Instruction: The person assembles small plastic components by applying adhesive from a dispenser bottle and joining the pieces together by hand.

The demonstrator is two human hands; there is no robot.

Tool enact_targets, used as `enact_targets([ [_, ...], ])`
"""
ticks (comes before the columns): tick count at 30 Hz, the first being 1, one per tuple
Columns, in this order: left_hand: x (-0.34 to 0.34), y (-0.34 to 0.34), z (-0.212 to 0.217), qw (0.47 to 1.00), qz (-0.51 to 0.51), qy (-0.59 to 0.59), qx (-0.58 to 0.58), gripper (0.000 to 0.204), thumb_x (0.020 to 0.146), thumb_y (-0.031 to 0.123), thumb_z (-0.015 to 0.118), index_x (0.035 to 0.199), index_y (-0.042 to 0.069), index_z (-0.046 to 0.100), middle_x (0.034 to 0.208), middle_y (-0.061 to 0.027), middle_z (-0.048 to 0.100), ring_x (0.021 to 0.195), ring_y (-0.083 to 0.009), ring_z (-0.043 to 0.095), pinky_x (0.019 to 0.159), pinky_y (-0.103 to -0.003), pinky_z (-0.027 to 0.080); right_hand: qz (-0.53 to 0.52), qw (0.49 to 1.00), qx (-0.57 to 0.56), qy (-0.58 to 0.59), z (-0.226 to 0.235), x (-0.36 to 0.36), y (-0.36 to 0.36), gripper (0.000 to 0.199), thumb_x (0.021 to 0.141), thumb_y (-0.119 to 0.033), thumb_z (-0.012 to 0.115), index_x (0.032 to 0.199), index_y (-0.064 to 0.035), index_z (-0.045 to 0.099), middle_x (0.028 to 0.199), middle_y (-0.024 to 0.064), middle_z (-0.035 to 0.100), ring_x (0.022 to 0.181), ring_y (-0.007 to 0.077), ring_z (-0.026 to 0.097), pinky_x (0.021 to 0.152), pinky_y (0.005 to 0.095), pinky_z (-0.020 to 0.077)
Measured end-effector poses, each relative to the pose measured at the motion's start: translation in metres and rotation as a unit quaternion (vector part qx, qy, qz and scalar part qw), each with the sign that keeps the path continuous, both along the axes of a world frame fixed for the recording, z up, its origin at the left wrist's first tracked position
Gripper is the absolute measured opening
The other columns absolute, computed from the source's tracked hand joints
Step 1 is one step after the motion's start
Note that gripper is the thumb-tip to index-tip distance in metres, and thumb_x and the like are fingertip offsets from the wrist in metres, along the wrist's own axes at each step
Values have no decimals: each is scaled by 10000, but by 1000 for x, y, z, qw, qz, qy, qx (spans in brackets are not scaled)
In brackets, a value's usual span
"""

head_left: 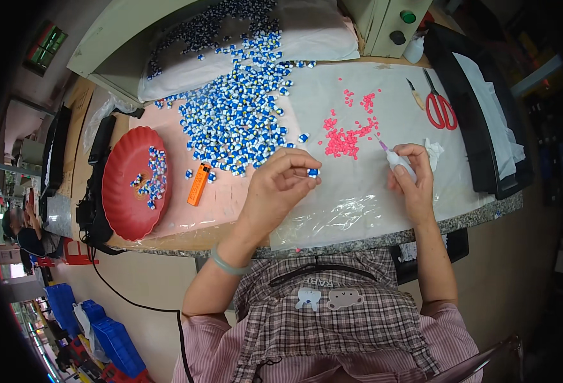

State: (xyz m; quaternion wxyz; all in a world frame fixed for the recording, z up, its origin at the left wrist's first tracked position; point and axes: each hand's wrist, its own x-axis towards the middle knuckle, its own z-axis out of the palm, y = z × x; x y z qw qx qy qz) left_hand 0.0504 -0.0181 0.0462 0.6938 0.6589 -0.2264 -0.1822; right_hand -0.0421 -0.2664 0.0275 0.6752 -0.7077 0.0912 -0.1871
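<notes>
My left hand (280,186) pinches one small blue-and-white piece (313,172) between thumb and fingertips. In my right hand (417,182) is a white squeeze bottle (399,164) with a thin purple tip, which points up and left toward a scatter of small pink pieces (343,142) on the white sheet. A big heap of blue-and-white pieces (233,118) spreads beyond my left hand. Left of that hand lies an orange lighter (198,185). The tip's fine end is too small to make out clearly.
At the left, a red fluted bowl (117,210) holds more small pieces. Red-handled scissors (440,110) and a small knife (415,94) lie at the far right, beside a black tray (500,182) with white paper. Crumpled tissue (433,152) sits by my right hand.
</notes>
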Motion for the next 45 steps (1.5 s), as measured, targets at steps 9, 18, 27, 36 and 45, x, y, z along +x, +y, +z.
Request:
enact_targets([
  [9,-40,4,-18,966,40,222,-128,282,884,-24,645,1164,-30,613,1103,-124,665,988,-187,650,866,-297,537,101,984,148,22,4,-10,25,267,871,-102,657,1091,-24,529,1069,114,568,598,101,537,466,193,380],
  [18,-54,12,-28,965,23,244,-97,237,915,1,625,1145,-46,600,984,-139,691,897,-186,687,816,-273,541,64,987,142,24,15,-23,47,336,846,36,688,1134,-18,523,969,128,658,619,83,554,494,196,426],
  [27,-59,10,-33,973,10,208,-100,210,931,-13,596,1139,-35,617,1068,-105,631,945,-181,673,839,-275,548,28,996,-75,-32,19,-31,55,406,968,-240,588,1272,12,490,929,127,648,631,87,556,506,195,428],
  [36,-61,7,-32,982,18,165,-91,261,898,-69,598,1152,-29,645,1113,-110,579,957,-190,673,868,-261,552,14,957,-273,-100,25,-35,57,401,919,-151,644,1243,61,537,852,155,664,676,171,645,600,268,503],
  [45,-61,8,-33,980,17,176,-87,235,903,-44,612,1135,-44,644,1119,-115,580,963,-210,679,860,-270,558,25,938,-328,-110,27,-36,57,438,889,-140,683,1243,71,536,890,173,666,731,231,676,631,301,530],
])
